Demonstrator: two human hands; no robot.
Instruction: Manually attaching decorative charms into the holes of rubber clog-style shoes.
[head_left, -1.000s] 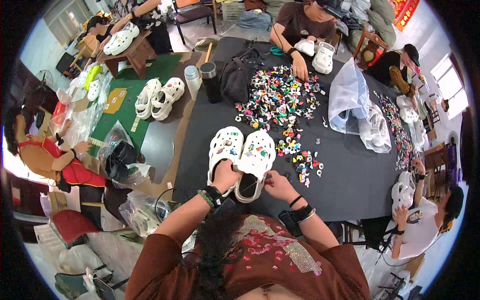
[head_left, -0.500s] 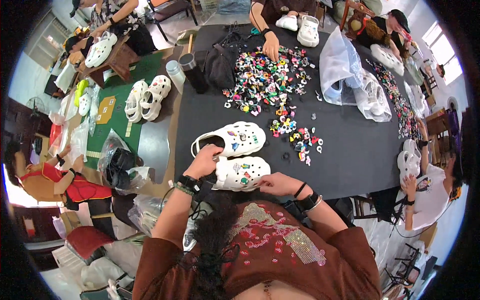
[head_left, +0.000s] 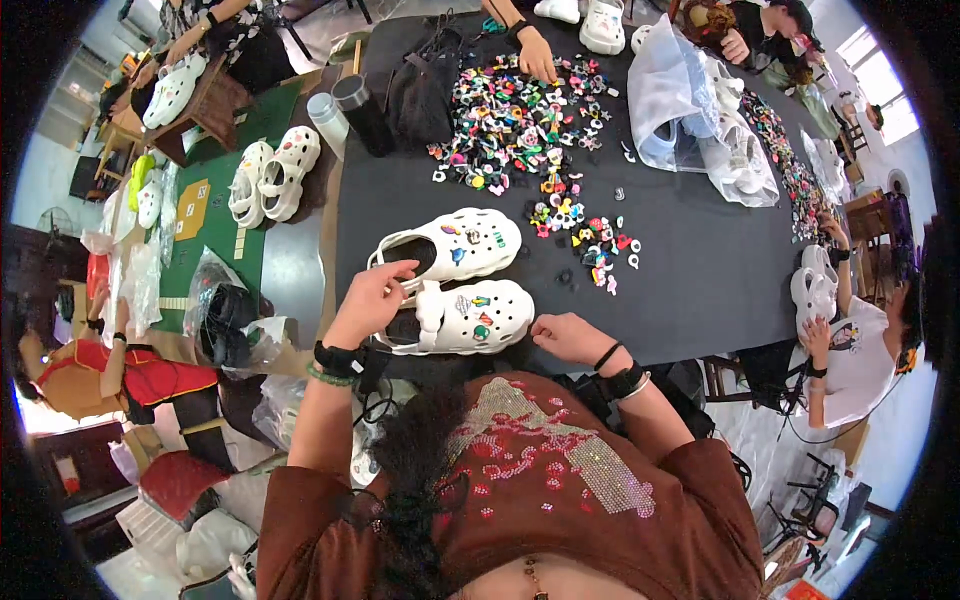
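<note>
Two white clogs lie side by side on the black table, toes to the right, with colourful charms on their tops. My left hand (head_left: pixel 375 292) is at their heel end, fingers apart and reaching over the heel of the far clog (head_left: pixel 455 245); whether it touches is unclear. The near clog (head_left: pixel 485 318) rests close to the table edge, its strap and opening in view. Just off its toe is my right hand (head_left: pixel 568 338), fingers curled together. Whatever its fingertips hold, if anything, is hidden.
A heap of small colourful charms (head_left: pixel 525 120) spreads across the table (head_left: pixel 690 280), and a co-worker's hand (head_left: pixel 537 58) reaches into it. Left of the heap stand a black tumbler (head_left: pixel 363 117) and a black bag (head_left: pixel 425 100). At right lies a plastic bag (head_left: pixel 665 95) beside white clogs.
My left hand has come off the near clog and moved left to the heels. That clog now lies flatter. My right hand has drawn slightly away from its toe. The whole view has shifted.
</note>
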